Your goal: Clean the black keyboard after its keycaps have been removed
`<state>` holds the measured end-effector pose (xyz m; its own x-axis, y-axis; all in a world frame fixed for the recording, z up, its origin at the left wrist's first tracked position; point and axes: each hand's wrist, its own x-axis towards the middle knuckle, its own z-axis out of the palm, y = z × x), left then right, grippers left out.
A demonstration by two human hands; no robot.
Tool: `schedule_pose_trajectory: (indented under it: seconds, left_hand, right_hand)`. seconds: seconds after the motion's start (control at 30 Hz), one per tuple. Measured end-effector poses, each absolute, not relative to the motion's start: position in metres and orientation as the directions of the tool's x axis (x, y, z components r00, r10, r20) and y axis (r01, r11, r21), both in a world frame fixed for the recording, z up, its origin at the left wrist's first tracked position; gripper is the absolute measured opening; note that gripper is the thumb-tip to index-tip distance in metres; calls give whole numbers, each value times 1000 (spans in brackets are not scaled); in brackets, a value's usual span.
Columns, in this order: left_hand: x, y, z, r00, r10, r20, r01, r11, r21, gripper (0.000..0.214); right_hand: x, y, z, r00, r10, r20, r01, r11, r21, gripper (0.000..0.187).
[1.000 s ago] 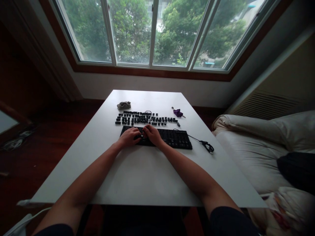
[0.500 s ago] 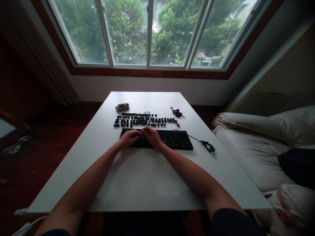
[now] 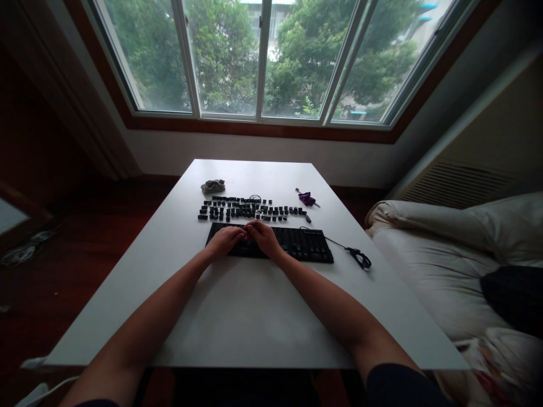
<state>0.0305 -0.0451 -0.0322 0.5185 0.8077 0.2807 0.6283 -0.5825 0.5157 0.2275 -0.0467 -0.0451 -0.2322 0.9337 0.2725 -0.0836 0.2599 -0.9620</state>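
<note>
A black keyboard (image 3: 297, 243) lies on the white table (image 3: 237, 305). Both my hands rest on its left half, fingertips meeting near the top row. My left hand (image 3: 224, 240) is curled over the keys. My right hand (image 3: 263, 237) is pinched, fingers pressed together; what they hold is too small to see. Behind the keyboard, several loose black keycaps (image 3: 250, 208) lie in rows. A thin wire tool (image 3: 254, 198) sits among them.
A grey crumpled cloth (image 3: 212, 185) lies at the table's far left. A purple tool (image 3: 306, 198) lies far right. The keyboard's cable (image 3: 360, 258) coils at the right. A sofa with cushions (image 3: 458, 265) stands right of the table. Windows are behind.
My hands have stayed on the keyboard's left half with small finger shifts. The view has tilted slightly. Nothing else on the table has moved.
</note>
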Motion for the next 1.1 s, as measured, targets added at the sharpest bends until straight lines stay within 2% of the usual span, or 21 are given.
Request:
schedule_pose_trajectory:
  seconds: [0.33, 0.53, 0.7, 0.77, 0.83, 1.0, 1.1]
  left_hand:
    - [21, -40, -32, 459, 862, 216, 423, -426, 799, 33]
    - [22, -39, -32, 317, 909, 271, 447, -395, 803, 30]
    - [9, -25, -24, 75, 932, 354, 512, -341, 789, 35]
    - [4, -17, -20, -5, 926, 377, 607, -297, 737, 30]
    - [2, -10, -16, -5, 923, 385, 722, -263, 640, 25]
    - [14, 9, -13, 225, 882, 415, 892, -358, 276, 21]
    - [24, 22, -16, 331, 868, 371, 906, -402, 130, 21]
  right_hand:
    - [232, -39, -47, -244, 954, 177, -137, 147, -980, 51]
    - [231, -35, -54, -248, 953, 174, -137, 143, -980, 49]
    - [231, -33, -57, -276, 945, 174, -148, 137, -979, 47]
    - [232, -33, -57, -285, 942, 176, -150, 137, -979, 45]
    - [232, -33, -57, -290, 941, 174, -147, 136, -980, 44]
    - [233, -33, -56, -298, 941, 162, -127, 130, -983, 42]
    - [234, -32, -56, -301, 941, 154, -121, 122, -985, 42]
